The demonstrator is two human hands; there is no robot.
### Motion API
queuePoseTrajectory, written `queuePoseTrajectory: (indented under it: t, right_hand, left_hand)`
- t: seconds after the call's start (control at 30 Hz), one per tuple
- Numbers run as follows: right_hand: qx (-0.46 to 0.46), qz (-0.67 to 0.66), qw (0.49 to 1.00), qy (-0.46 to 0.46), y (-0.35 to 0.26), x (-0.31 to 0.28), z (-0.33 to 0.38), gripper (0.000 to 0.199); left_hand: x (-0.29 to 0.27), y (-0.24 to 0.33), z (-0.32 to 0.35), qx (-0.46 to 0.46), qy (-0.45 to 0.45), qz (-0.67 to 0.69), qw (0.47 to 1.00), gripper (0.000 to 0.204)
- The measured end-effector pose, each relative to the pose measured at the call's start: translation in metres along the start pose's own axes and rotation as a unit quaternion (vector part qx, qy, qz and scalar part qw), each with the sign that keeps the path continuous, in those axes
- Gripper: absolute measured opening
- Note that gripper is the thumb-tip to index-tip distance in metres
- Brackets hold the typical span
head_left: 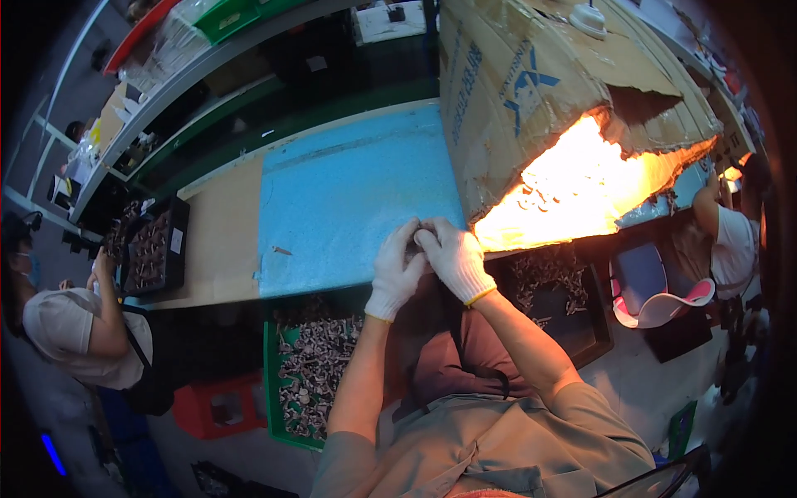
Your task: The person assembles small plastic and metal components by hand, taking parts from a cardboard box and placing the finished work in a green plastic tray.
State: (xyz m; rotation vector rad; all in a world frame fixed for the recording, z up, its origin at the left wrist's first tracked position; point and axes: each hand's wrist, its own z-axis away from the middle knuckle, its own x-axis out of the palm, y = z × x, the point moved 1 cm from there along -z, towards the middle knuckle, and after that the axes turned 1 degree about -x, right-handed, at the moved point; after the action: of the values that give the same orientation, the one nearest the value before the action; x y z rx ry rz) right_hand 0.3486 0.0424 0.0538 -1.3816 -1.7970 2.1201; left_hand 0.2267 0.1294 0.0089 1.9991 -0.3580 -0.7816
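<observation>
Both of my hands wear white gloves and meet at the near edge of a blue foam mat [349, 199] on the workbench. My left hand [397, 267] and my right hand [453, 259] pinch a small dark part [421, 230] between their fingertips. The part is mostly hidden by the fingers. To the right of my hands, a torn cardboard hood [531, 75] covers a brightly lit opening [573, 187] with small parts inside.
A green crate [274, 373] of small metal parts sits below my left arm, a black tray [594, 319] of parts at right. A person at left works beside black trays [154, 249]. Another person sits at right, near a pink-and-white seat [660, 303]. A red stool [216, 407] is below.
</observation>
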Motion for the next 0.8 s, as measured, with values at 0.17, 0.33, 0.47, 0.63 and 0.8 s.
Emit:
queuePoseTrajectory:
  t: [0.17,0.33,0.47,0.63,0.8]
  right_hand:
    - [-0.078,-0.09,0.992,0.035,0.007,-0.03,0.053,0.024]
    - [0.074,0.066,0.995,0.011,0.131,-0.089,0.106,0.025]
    - [0.236,0.329,0.914,-0.036,0.294,-0.122,0.151,0.067]
    - [0.196,0.311,0.914,-0.171,0.324,-0.065,0.208,0.053]
    - [0.309,0.242,0.911,-0.126,0.319,-0.067,0.194,0.052]
  left_hand:
    - [0.003,-0.004,-0.003,-0.005,0.007,0.025,1.0,0.053]
    - [0.002,0.003,-0.002,-0.024,0.041,-0.013,0.999,0.042]
    - [0.008,0.004,0.0,-0.003,0.05,-0.028,0.998,0.036]
    - [0.017,0.012,-0.006,-0.026,0.037,-0.08,0.996,0.034]
    - [0.008,0.018,-0.005,-0.116,0.052,0.016,0.992,0.042]
